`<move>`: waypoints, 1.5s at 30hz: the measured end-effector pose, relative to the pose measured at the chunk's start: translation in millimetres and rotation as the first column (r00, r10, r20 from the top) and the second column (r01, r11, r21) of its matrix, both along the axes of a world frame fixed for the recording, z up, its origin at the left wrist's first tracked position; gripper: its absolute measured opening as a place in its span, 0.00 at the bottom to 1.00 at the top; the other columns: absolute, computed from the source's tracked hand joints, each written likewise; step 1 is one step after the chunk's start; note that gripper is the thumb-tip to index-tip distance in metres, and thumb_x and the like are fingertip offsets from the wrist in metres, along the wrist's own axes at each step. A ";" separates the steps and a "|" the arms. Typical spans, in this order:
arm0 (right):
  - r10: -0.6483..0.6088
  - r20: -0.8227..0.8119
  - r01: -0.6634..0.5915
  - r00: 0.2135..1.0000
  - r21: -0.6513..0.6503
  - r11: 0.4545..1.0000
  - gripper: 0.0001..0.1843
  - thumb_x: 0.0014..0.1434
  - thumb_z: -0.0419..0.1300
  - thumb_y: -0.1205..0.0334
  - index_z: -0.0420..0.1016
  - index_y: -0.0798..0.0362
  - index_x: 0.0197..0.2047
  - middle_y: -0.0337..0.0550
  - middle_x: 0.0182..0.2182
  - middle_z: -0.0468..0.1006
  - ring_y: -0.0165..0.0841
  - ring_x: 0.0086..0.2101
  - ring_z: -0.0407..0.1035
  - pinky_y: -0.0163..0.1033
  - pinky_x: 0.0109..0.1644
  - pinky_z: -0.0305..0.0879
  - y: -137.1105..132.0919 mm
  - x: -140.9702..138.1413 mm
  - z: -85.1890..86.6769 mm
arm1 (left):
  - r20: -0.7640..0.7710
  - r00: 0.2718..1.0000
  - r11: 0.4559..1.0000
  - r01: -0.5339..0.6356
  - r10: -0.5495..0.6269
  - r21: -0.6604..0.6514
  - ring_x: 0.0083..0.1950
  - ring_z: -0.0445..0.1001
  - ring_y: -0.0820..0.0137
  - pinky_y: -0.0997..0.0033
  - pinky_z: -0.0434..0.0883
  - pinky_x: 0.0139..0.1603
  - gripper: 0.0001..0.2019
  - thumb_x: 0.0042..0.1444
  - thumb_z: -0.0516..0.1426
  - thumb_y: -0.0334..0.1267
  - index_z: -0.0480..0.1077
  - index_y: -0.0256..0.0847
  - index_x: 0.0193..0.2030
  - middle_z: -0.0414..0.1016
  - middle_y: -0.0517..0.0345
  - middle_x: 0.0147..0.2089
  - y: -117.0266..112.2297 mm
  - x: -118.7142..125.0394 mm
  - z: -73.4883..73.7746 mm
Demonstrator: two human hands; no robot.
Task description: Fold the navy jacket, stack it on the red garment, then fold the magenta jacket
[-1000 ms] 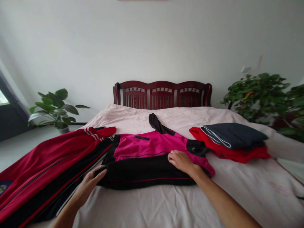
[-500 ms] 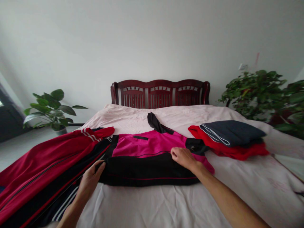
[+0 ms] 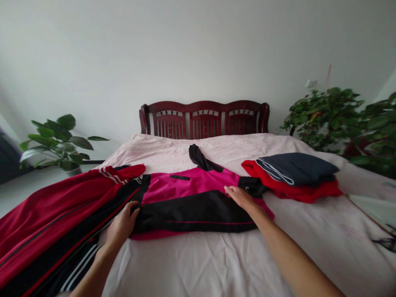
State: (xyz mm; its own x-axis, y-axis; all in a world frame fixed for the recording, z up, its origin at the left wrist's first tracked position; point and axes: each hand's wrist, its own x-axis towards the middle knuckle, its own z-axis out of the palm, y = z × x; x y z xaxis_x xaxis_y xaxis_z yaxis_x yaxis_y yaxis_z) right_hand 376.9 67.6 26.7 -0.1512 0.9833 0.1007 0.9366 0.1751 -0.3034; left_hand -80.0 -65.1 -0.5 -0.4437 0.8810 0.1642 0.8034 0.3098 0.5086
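Observation:
A pink and black jacket point(image 3: 188, 185) lies front of me on the bed, with a long black part that carries a thin pink line folded across its near half. One black sleeve point(image 3: 201, 157) sticks out at the far side. My left hand point(image 3: 125, 220) is closed on the jacket's black left end, thumb and fingers pinched together. Over at the right, my right hand point(image 3: 239, 196) pinches the far edge of the black part, close to the black cuff-like patch. Its fingertips are partly hidden in the cloth.
Red and dark striped tracksuit pieces point(image 3: 64, 206) lie spread at the left. A folded stack with dark blue cloth point(image 3: 300, 168) over red cloth point(image 3: 293, 194) sits at the right. Behind are the wooden headboard point(image 3: 204, 119) and plants point(image 3: 324, 117) on both sides of the bed.
The black part has shifted away from me, and a pink strip now shows along the jacket's near left edge. Both hands have stayed on the cloth. The view has turned slightly.

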 end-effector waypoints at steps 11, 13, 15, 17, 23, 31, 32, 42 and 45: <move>-0.061 0.079 0.053 0.995 0.106 0.993 0.13 0.66 0.55 0.52 0.76 0.48 0.38 0.43 0.34 0.83 0.37 0.37 0.76 0.37 0.37 0.60 -12.3 19.0 -16.3 | -0.091 0.995 0.999 0.043 -0.044 -0.012 0.52 0.78 0.55 0.63 0.72 0.45 0.22 0.65 0.46 0.50 0.69 0.43 0.58 0.78 0.45 0.54 -7.1 8.3 3.2; -0.078 0.077 0.066 0.994 0.151 0.986 0.14 0.68 0.52 0.53 0.76 0.48 0.38 0.46 0.36 0.82 0.38 0.39 0.75 0.39 0.40 0.62 -15.4 15.9 -11.9 | -0.161 0.987 0.999 0.007 -0.012 -0.035 0.52 0.77 0.55 0.62 0.72 0.46 0.24 0.66 0.44 0.50 0.68 0.42 0.60 0.76 0.43 0.55 -13.7 14.5 10.9; -0.079 0.069 0.062 0.994 0.215 0.975 0.18 0.70 0.47 0.54 0.76 0.49 0.42 0.50 0.41 0.81 0.39 0.44 0.74 0.41 0.47 0.63 -26.9 8.4 -5.6 | -0.292 0.956 0.999 -0.025 0.030 0.021 0.53 0.76 0.53 0.57 0.71 0.48 0.26 0.66 0.43 0.50 0.67 0.40 0.63 0.73 0.40 0.58 -21.7 23.3 17.8; -0.011 0.034 0.000 0.999 0.310 0.951 0.20 0.71 0.43 0.55 0.76 0.50 0.46 0.50 0.46 0.80 0.39 0.49 0.71 0.42 0.54 0.61 -47.5 -3.2 -2.0 | -0.411 0.912 0.990 0.051 0.007 0.129 0.56 0.73 0.51 0.53 0.69 0.54 0.26 0.67 0.43 0.49 0.67 0.41 0.63 0.71 0.41 0.61 -28.6 33.0 21.0; 0.455 0.073 -0.452 0.888 0.330 0.829 0.26 0.67 0.52 0.56 0.63 0.46 0.67 0.45 0.64 0.68 0.40 0.63 0.60 0.50 0.68 0.52 -95.8 -14.9 -25.2 | -0.442 0.786 0.877 0.481 -0.432 -0.003 0.71 0.60 0.58 0.54 0.53 0.71 0.23 0.66 0.47 0.46 0.67 0.48 0.65 0.69 0.54 0.67 -26.0 48.8 0.5; 0.106 0.021 -0.108 0.994 0.258 0.960 0.20 0.68 0.50 0.57 0.76 0.51 0.56 0.49 0.54 0.78 0.42 0.54 0.70 0.50 0.61 0.62 -55.0 68.9 -19.3 | -0.450 0.803 0.918 0.371 -0.391 -0.137 0.75 0.50 0.57 0.49 0.47 0.73 0.25 0.65 0.48 0.42 0.63 0.49 0.68 0.61 0.58 0.72 -19.5 52.2 -16.4; 0.113 0.017 -0.113 0.993 0.285 0.952 0.19 0.67 0.51 0.56 0.77 0.50 0.54 0.48 0.53 0.79 0.41 0.52 0.70 0.48 0.59 0.63 -55.8 75.1 -16.0 | -0.451 0.805 0.920 0.370 -0.385 -0.125 0.75 0.49 0.57 0.49 0.46 0.73 0.25 0.65 0.49 0.42 0.63 0.49 0.68 0.61 0.57 0.71 -20.2 52.8 -16.6; 0.013 0.198 -0.050 0.980 0.183 0.982 0.14 0.66 0.52 0.58 0.79 0.49 0.37 0.45 0.41 0.80 0.38 0.46 0.70 0.39 0.48 0.59 -55.2 73.5 -11.5 | -0.446 0.807 0.921 0.332 -0.388 -0.201 0.76 0.46 0.55 0.47 0.49 0.72 0.25 0.67 0.45 0.42 0.61 0.49 0.70 0.58 0.59 0.73 -21.9 56.3 -9.8; -0.065 0.166 0.036 0.984 0.168 0.985 0.19 0.69 0.45 0.56 0.78 0.47 0.43 0.44 0.44 0.80 0.36 0.43 0.72 0.38 0.42 0.59 -42.3 72.6 -6.6 | -0.457 0.803 0.923 0.308 -0.383 -0.231 0.76 0.45 0.55 0.46 0.50 0.71 0.25 0.67 0.44 0.42 0.59 0.51 0.70 0.56 0.61 0.74 -23.7 59.6 -5.1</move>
State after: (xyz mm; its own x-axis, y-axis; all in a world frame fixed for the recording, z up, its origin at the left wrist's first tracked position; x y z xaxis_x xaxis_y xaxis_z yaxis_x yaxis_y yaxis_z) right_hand 449.5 25.3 20.1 -0.1306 0.9625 0.2377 0.9809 0.1603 -0.1104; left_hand -20.4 -88.8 -5.6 -0.0006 0.9901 0.1405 1.0000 0.0009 -0.0023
